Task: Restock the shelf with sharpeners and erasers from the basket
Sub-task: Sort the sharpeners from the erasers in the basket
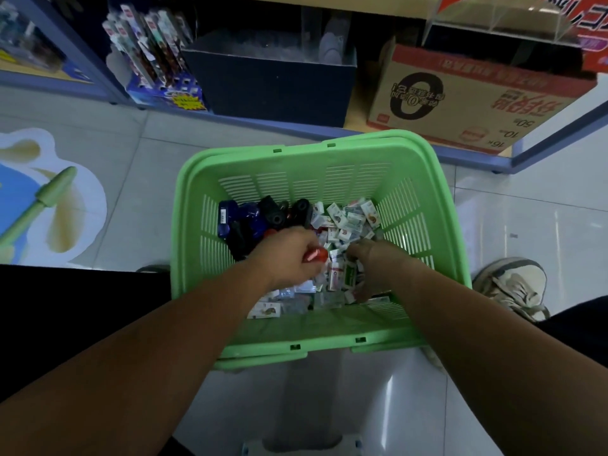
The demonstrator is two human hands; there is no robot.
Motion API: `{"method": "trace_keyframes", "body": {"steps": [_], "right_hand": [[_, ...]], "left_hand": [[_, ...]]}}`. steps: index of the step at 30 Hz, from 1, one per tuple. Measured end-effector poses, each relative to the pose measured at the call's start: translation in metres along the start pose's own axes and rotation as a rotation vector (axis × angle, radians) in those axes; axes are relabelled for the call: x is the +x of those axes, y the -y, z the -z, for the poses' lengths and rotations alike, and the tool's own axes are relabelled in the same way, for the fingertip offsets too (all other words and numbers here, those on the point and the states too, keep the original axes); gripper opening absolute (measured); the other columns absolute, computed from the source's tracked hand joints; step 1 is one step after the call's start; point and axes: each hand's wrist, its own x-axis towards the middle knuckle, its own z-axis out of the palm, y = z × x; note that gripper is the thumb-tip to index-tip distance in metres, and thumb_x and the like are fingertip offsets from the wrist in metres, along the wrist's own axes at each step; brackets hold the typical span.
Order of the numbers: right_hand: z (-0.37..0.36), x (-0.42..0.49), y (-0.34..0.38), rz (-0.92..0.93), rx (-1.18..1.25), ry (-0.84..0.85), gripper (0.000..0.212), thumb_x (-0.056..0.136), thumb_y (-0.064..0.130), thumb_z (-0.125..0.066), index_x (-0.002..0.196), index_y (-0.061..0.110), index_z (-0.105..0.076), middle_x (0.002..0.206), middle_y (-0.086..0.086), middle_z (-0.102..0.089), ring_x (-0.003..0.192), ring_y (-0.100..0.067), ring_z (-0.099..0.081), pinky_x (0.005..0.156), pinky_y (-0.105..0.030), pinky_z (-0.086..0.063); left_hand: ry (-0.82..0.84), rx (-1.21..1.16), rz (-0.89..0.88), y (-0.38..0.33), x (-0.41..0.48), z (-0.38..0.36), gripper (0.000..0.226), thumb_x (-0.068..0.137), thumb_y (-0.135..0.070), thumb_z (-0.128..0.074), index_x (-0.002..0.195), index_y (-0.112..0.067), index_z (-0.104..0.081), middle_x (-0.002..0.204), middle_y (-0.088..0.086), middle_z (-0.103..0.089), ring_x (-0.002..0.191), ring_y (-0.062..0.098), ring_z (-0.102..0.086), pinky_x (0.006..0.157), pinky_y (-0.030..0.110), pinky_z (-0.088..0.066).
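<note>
A green plastic basket (306, 166) stands on the floor in front of me. Its left side holds several dark blue, black and red sharpeners (260, 215); its right side is full of small white boxed erasers (345, 222). Both hands reach down into it. My left hand (289, 255) grips a red sharpener (316, 255) in curled fingers. My right hand (378, 261) is sunk among the erasers with its fingers curled round a few of them (342, 271).
The bottom shelf (358, 120) lies just beyond the basket, with a dark blue bin (273, 83), a cardboard box (467, 100) and a pen display (154, 57). My shoe (513, 284) is right of the basket. A floor sticker (49, 195) lies at left.
</note>
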Motion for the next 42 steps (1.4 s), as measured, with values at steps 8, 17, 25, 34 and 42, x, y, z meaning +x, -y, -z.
{"method": "trace_keyframes", "body": {"steps": [8,17,25,34,42], "right_hand": [[0.003,0.002,0.008,-0.053,-0.093,0.037,0.104,0.058,0.05,-0.098,0.143,0.028,-0.042,0.14,-0.006,-0.061,0.124,-0.031,-0.06,0.104,-0.045,-0.053],[0.002,0.008,0.003,-0.057,0.087,0.115,0.088,0.067,0.031,-0.098,0.139,0.023,-0.048,0.137,-0.008,-0.062,0.122,-0.031,-0.06,0.107,-0.046,-0.052],[0.008,0.013,0.004,-0.028,0.073,0.165,0.064,0.074,0.024,-0.093,0.128,0.022,-0.06,0.128,-0.004,-0.066,0.114,-0.027,-0.063,0.103,-0.043,-0.054],[0.081,0.006,0.002,-0.062,0.228,-0.233,0.037,0.092,0.034,-0.078,0.122,0.018,-0.066,0.111,-0.006,-0.07,0.091,-0.022,-0.069,0.085,-0.038,-0.059],[0.074,-0.021,0.003,0.017,0.304,-0.32,0.07,0.089,0.036,-0.082,0.149,0.02,-0.051,0.144,-0.008,-0.06,0.122,-0.028,-0.062,0.102,-0.04,-0.053]], "left_hand": [[-0.526,0.215,-0.051,0.008,-0.015,0.03,0.031,0.092,-0.023,-0.069,0.122,-0.016,-0.063,0.114,0.001,-0.059,0.1,0.016,-0.058,0.089,0.035,-0.059],[0.194,0.064,-0.03,-0.005,-0.004,-0.042,0.052,0.086,-0.011,-0.075,0.135,-0.016,-0.06,0.128,0.004,-0.055,0.113,0.022,-0.057,0.094,0.034,-0.051],[0.118,-0.143,0.06,0.011,0.01,-0.038,0.033,0.093,-0.015,-0.066,0.126,-0.017,-0.068,0.125,0.006,-0.067,0.109,0.021,-0.063,0.093,0.033,-0.053],[0.11,-0.204,0.1,0.01,0.014,-0.038,0.036,0.092,-0.014,-0.067,0.129,-0.015,-0.066,0.121,0.009,-0.068,0.105,0.024,-0.066,0.094,0.042,-0.058],[0.065,-0.114,0.022,-0.024,0.032,-0.047,0.049,0.088,-0.028,-0.075,0.133,-0.012,-0.065,0.131,0.01,-0.064,0.111,0.025,-0.064,0.094,0.037,-0.056]]}}
